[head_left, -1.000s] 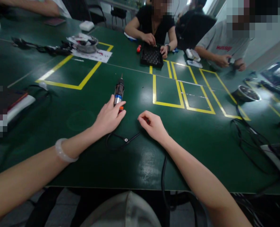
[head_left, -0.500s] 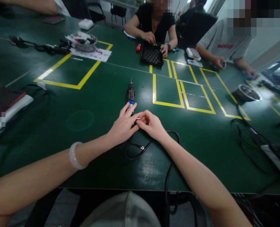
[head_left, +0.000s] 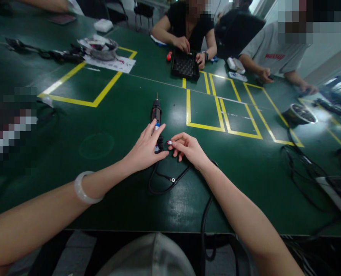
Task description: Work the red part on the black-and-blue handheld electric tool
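My left hand [head_left: 145,147] is open, its fingers spread and its thumb apart. The fingertips lie over the blue band of an electric screwdriver [head_left: 156,112], whose black body and thin bit point away from me on the green table. To its right, my right hand [head_left: 189,149] pinches a small white-and-red piece [head_left: 169,142] between thumb and forefinger, with the other fingers curled loosely below. The piece is too small to name. A black cable [head_left: 166,192] loops from the screwdriver's rear end under my right wrist.
Yellow tape [head_left: 206,127] marks rectangles on the green table [head_left: 124,214]. Across from me, a person in black handles a black tray [head_left: 185,71]. A bowl of scraps [head_left: 102,51] stands at the back left. Right of me are a metal bowl [head_left: 301,115] and tangled cables [head_left: 297,172].
My hands have drawn apart. The left has moved left and opened wider, while the right holds the small piece, now showing between its fingertips. The screwdriver has shifted slightly left.
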### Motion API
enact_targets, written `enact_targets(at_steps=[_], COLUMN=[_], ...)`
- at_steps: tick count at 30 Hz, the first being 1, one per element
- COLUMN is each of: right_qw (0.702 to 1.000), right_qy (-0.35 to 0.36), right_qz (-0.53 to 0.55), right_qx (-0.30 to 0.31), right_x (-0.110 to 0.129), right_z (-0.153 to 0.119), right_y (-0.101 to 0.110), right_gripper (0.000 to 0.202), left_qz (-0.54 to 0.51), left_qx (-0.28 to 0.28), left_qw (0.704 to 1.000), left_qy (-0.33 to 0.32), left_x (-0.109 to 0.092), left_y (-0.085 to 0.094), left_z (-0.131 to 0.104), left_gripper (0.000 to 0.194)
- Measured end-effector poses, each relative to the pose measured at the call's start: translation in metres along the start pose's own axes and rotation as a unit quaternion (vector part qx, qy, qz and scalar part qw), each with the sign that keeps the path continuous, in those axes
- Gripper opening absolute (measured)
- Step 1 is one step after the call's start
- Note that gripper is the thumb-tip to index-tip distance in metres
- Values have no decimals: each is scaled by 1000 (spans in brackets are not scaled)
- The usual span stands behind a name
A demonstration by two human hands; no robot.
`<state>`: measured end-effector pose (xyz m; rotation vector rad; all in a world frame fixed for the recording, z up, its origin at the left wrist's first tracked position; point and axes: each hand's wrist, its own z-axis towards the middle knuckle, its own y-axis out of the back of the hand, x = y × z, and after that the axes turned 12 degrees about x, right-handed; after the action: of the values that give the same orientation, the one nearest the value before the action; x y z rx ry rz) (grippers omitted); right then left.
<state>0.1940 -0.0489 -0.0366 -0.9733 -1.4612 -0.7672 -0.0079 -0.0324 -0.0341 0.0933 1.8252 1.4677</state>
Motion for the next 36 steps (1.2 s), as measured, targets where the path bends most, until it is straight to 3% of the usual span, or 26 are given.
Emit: enact_targets(at_steps=[36], right_qw=[988], right_qy=[8], right_qz=[-152], right_qx=[-19], right_x=[-3], right_z=[8], right_y=[-12], right_gripper=[20], left_qz=[-13], left_qx=[-8], left_qw=[1000], left_qy=[-14], left_x=[3], left_y=[-2], left_z=[1], left_gripper=[77])
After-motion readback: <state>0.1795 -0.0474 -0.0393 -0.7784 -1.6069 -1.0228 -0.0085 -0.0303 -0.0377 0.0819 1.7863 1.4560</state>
